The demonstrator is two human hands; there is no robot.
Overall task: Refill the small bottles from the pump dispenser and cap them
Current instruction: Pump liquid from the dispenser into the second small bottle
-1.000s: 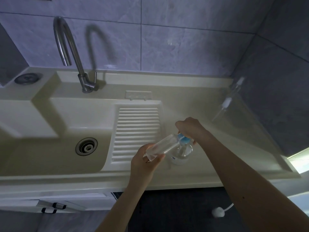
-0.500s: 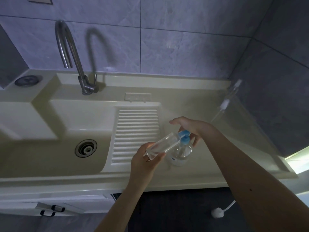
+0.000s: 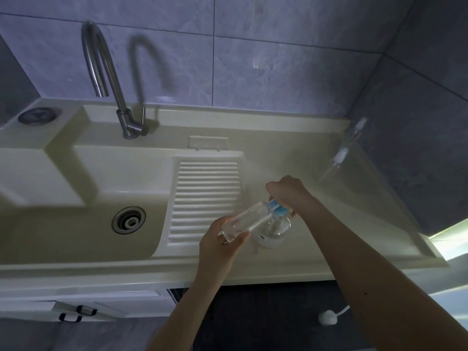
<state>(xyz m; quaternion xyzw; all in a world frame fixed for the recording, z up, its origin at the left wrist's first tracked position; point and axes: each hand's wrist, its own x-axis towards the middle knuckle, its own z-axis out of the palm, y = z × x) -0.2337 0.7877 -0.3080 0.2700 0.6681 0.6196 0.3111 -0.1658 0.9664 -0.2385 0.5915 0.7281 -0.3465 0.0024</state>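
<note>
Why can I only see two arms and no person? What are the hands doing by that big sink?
The camera sits on the person's head and looks down, so you see only their own arms. There is just this one view.

Below them is a cream-coloured sink counter with a ribbed washboard part, a round metal drain and a curved metal tap.

The left hand holds a small clear plastic bottle, tilted so its open mouth meets the spout of a clear pump dispenser with a blue top, which stands on the counter. The right hand rests on the blue pump top, fingers curled over it, most likely pressing it to squirt liquid into the little bottle.

Far right on the counter lies a thin white sprayer piece, too blurry to name exactly.
</note>
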